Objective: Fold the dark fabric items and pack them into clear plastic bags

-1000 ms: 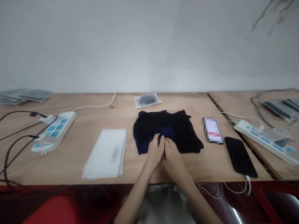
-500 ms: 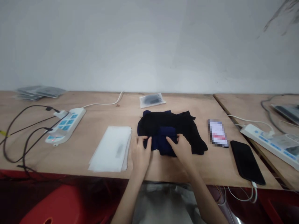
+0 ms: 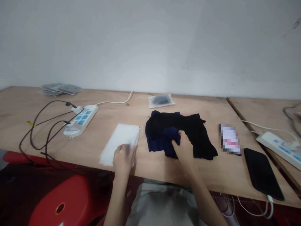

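Note:
My left hand (image 3: 122, 157) rests over a stack of thin, milky-white plastic sleeves (image 3: 125, 133) on the table. Its fingers bend onto the top sleeve, and the thumb sits apart at the stack's right edge. A small folded piece of navy cloth (image 3: 171, 135) is pinched between thumb and fingers of my right hand (image 3: 184, 144). That piece lies on a loose pile of black cloth (image 3: 199, 135), from under which more navy fabric shows at the left. The exact kind of garment cannot be made out.
Behind the pile lies a filled clear packet (image 3: 161, 100). More packets (image 3: 61, 89) are stacked at the back left. A power strip (image 3: 82, 121) with black cables is on the left, another (image 3: 279, 149) on the right. Two phones (image 3: 229, 139) lie right of the cloth; a red stool (image 3: 63, 201) stands below.
My left hand has left the navy cloth and moved left onto the white sleeves. My right hand stays on the navy piece. The view has turned slightly left.

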The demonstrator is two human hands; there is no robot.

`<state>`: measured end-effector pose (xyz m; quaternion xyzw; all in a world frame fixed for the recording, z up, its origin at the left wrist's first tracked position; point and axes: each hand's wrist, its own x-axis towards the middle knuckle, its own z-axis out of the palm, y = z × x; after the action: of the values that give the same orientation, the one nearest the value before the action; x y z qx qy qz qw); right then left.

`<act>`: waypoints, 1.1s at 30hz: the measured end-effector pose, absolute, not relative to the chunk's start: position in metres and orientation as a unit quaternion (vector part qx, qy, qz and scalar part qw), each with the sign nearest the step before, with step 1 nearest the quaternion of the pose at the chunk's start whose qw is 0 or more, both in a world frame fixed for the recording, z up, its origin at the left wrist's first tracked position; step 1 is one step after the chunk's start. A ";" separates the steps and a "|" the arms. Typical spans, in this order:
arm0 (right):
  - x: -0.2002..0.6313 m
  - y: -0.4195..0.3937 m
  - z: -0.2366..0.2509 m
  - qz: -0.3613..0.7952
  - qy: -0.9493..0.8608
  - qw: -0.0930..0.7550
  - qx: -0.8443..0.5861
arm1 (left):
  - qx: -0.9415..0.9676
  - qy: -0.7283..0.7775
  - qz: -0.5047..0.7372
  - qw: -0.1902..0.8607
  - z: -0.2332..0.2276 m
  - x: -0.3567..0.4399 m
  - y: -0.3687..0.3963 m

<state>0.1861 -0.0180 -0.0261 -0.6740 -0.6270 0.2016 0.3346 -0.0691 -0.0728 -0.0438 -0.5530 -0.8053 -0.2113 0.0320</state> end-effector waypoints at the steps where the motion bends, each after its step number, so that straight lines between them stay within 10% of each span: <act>1: 0.187 -0.018 -0.025 0.209 -0.625 0.336 -0.673 | -0.556 -0.808 -0.194 0.020 -0.041 -0.069 -0.073; 18: 0.250 -0.037 -0.022 0.543 -0.359 0.575 -0.496 | -0.638 -0.687 -0.346 0.037 0.014 -0.007 -0.059; 33: 0.265 -0.049 0.013 0.588 -0.490 0.430 -0.478 | -0.790 -0.499 -0.337 -0.117 -0.013 0.069 -0.034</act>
<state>0.2650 -0.0492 0.0128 -0.4781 -0.4901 0.5883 0.4303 0.0693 -0.0339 -0.0130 -0.7900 -0.4988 -0.3369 -0.1168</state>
